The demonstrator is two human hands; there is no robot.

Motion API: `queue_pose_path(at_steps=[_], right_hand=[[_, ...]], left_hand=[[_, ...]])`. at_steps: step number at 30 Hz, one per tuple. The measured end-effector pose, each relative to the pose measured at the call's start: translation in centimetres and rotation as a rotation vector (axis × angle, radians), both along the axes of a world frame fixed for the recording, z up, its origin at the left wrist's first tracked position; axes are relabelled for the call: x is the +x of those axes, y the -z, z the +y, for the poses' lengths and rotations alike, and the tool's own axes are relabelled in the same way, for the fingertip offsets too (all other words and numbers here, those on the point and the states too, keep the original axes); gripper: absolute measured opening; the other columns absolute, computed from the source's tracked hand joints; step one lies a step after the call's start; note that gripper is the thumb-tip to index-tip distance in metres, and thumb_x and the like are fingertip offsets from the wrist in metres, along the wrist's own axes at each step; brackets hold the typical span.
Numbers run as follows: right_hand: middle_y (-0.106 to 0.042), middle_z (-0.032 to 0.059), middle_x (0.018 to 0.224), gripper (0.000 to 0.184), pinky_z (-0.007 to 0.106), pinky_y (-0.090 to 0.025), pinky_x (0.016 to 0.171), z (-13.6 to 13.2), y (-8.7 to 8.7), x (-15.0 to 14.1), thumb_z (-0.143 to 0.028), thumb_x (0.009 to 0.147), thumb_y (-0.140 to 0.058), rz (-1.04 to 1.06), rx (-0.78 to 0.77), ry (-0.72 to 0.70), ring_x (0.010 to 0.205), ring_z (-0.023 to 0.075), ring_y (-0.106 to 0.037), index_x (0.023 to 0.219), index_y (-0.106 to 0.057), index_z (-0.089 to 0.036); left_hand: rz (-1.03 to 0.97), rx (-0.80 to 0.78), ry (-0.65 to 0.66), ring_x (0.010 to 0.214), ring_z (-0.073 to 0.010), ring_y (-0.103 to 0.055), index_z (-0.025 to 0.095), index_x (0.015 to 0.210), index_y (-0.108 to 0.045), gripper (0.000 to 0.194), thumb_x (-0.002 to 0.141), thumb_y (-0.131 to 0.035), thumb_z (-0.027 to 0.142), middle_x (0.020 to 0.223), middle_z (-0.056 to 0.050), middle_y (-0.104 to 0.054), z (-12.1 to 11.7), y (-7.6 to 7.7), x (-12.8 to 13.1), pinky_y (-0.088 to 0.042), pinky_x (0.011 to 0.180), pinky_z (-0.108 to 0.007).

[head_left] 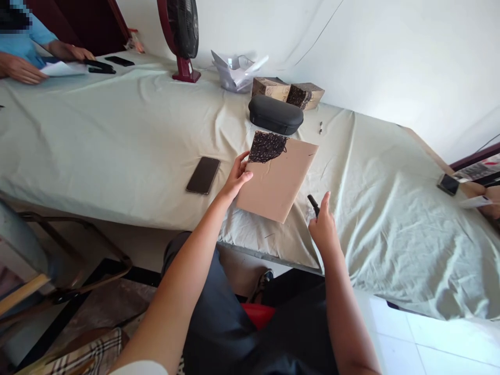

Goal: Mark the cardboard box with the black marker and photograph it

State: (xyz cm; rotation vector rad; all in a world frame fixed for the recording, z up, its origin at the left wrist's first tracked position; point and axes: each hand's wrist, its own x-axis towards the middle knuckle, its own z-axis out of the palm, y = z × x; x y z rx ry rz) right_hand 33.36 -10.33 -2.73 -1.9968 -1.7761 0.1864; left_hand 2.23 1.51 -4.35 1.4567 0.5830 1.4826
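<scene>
Cardboard piece, tan, flat-faced and rectangular, with a black scribbled patch (273, 179), lies at the near edge of the green cloth-covered table (117, 130), between a dark rectangular phone (203, 175) and the right hand (323, 224). The left hand (237, 177) is closed on its left edge, thumb on the face. The right hand is curled around a slim black marker (313, 204), index finger extended.

The cardboard should be light and fairly stiff, not slippery, though its corners could crush; the plain side edges look the best hold, away from possibly smudgy ink. The marker is probably light, rigid and smooth, best gripped around its barrel. The cardboard's long axis runs from near left to far right, patch at the far left corner; the marker's exposed end points far and left.
</scene>
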Motion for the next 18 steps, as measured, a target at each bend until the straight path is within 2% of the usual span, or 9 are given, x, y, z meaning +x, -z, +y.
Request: queue_pose_path(at_steps=[3, 7, 10, 12, 13, 15, 17, 18], right_hand=[[-0.076, 0.024, 0.134, 0.1, 0.056, -0.055, 0.098, -0.8, -0.4, 0.6, -0.017, 0.087, -0.046, 0.138, -0.008, -0.015, 0.117, 0.0373, -0.073, 0.177, -0.001, -0.015], [-0.072, 0.0205, 0.145, 0.097, 0.054, -0.056, 0.102, 0.2, -1.3, 0.3, -0.021, 0.088, -0.048, 0.195, 0.011, -0.028, 0.121, 0.034, -0.075, 0.177, -0.011, -0.02], [-0.075, 0.022, 0.138, 0.096, 0.051, -0.06, 0.092, 0.4, -2.1, 0.3, -0.022, 0.086, -0.051, 0.23, -0.025, -0.01, 0.109, 0.0326, -0.078, 0.176, -0.018, -0.02], [-0.076, 0.0206, 0.135, 0.089, 0.044, -0.062, 0.076, -0.1, -2.8, 0.5, -0.027, 0.088, -0.054, 0.368, -0.04, -0.033, 0.093, 0.0289, -0.08, 0.173, -0.031, -0.023], [-0.075, 0.0197, 0.135, 0.079, 0.04, -0.06, 0.067, -0.4, -3.3, 0.6, -0.031, 0.089, -0.056, 0.46, -0.035, -0.047, 0.085, 0.0266, -0.08, 0.167, -0.043, -0.024], [-0.074, 0.0187, 0.131, 0.054, 0.034, -0.056, 0.056, -0.9, -4.7, 0.4, -0.043, 0.093, -0.057, 0.639, 0.028, -0.065, 0.074, 0.0237, -0.079, 0.142, -0.065, -0.022], [-0.075, 0.0173, 0.126, 0.046, 0.036, -0.057, 0.059, -1.0, -6.6, -0.7, -0.057, 0.096, -0.054, 0.798, 0.119, -0.156, 0.079, 0.0263, -0.081, 0.124, -0.067, -0.023], [-0.075, 0.0166, 0.126, 0.05, 0.039, -0.06, 0.065, -0.8, -7.6, -1.6, -0.064, 0.096, -0.052, 0.874, 0.149, -0.256, 0.088, 0.0292, -0.082, 0.125, -0.063, -0.025]], left_hand=[[-0.054, -0.072, 0.007, 0.127, -0.0294, -0.068, 0.033, 0.148, -0.051, 0.081, 0.081, -0.079, 0.068, 0.139, -0.009, -0.07, -0.2, -0.4, 0.1, -0.055, 0.104, -0.044], [-0.061, -0.102, -0.002, 0.128, -0.0305, -0.068, 0.032, 0.141, -0.058, 0.079, 0.075, -0.083, 0.068, 0.14, -0.009, -0.07, -0.2, -0.6, 0.1, -0.055, 0.103, -0.044], [-0.072, -0.107, -0.011, 0.132, -0.0317, -0.065, 0.031, 0.14, -0.059, 0.08, 0.073, -0.084, 0.069, 0.145, -0.01, -0.068, -0.1, -0.7, 0.2, -0.054, 0.103, -0.044], [-0.069, -0.122, -0.011, 0.13, -0.0327, -0.066, 0.03, 0.141, -0.058, 0.084, 0.072, -0.084, 0.07, 0.141, -0.011, -0.069, -0.1, -0.7, 0.2, -0.054, 0.102, -0.045], [-0.064, -0.14, 0.002, 0.127, -0.033, -0.067, 0.03, 0.142, -0.056, 0.087, 0.071, -0.083, 0.072, 0.138, -0.012, -0.069, -0.1, -0.7, 0.2, -0.055, 0.101, -0.045], [-0.052, -0.19, 0.039, 0.119, -0.0325, -0.07, 0.028, 0.147, -0.051, 0.095, 0.071, -0.083, 0.074, 0.134, -0.013, -0.069, -0.2, -0.8, 0.4, -0.055, 0.098, -0.046], [-0.047, -0.244, 0.05, 0.115, -0.0315, -0.07, 0.027, 0.152, -0.045, 0.104, 0.069, -0.083, 0.076, 0.135, -0.015, -0.066, -0.5, -0.9, 0.6, -0.055, 0.097, -0.046], [-0.051, -0.266, 0.036, 0.115, -0.0309, -0.069, 0.026, 0.153, -0.042, 0.107, 0.068, -0.084, 0.076, 0.136, -0.015, -0.064, -0.6, -1.0, 0.8, -0.055, 0.097, -0.046]])
